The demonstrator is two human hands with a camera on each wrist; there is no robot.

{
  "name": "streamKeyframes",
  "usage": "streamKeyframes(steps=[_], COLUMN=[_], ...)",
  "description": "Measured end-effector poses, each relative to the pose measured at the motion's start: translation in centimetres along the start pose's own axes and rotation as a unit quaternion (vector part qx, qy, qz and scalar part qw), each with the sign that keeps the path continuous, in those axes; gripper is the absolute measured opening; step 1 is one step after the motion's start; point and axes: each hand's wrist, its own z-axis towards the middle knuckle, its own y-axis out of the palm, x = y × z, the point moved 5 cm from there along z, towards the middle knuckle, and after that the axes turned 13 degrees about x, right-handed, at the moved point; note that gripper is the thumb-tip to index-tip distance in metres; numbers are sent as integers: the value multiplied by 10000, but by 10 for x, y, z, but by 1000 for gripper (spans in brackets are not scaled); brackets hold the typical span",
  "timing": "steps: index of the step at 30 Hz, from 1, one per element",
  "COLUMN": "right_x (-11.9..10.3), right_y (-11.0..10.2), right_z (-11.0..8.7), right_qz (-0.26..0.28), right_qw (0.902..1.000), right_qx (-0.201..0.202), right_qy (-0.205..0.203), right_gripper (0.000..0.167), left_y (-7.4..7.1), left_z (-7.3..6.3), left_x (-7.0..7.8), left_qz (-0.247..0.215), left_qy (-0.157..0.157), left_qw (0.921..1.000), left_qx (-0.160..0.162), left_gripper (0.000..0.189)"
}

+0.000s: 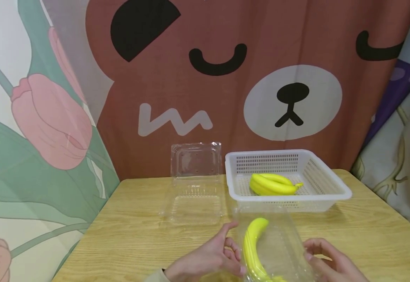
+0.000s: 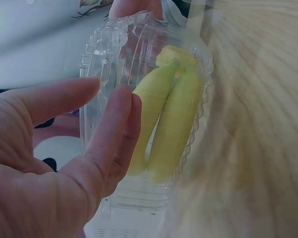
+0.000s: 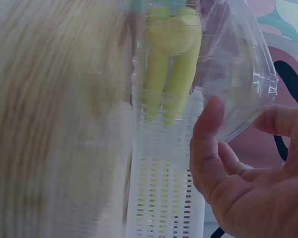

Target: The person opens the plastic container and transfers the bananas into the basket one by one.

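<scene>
A clear plastic clamshell container (image 1: 286, 239) with yellow bananas (image 1: 250, 246) inside is between my hands at the front of the table. My left hand (image 1: 212, 252) is at its left side, thumb raised apart and fingers nearly straight against the plastic in the left wrist view. At the opposite side, my right hand (image 1: 333, 260) pinches the container's edge between thumb and fingers. Through the plastic, the wrist views show two bananas (image 2: 174, 124) side by side, joined at the stem end. The container's near end is cut off in the head view.
A second clear clamshell (image 1: 196, 207) stands open on the wooden table (image 1: 138, 231), its lid (image 1: 196, 160) upright at the back. Right of it is a white perforated basket (image 1: 289, 198) holding another bunch of bananas (image 1: 273, 185). A curtain (image 1: 169, 86) with a bear print hangs behind.
</scene>
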Motion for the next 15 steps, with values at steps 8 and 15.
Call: streamKeyframes(steps=[8,15], right_x=[6,7], right_y=[5,5], right_z=[2,6], right_qz=[136,31], right_qw=[9998,9999], right_qx=[-110,-62], right_qy=[-22,110], right_gripper=[43,46], left_y=[-2,-2], left_z=[4,6], left_x=[-10,-13], left_qz=[-143,-412], left_qy=[-112,-125], left_qw=[9998,9990], left_qx=[-53,-90], left_gripper=[100,100])
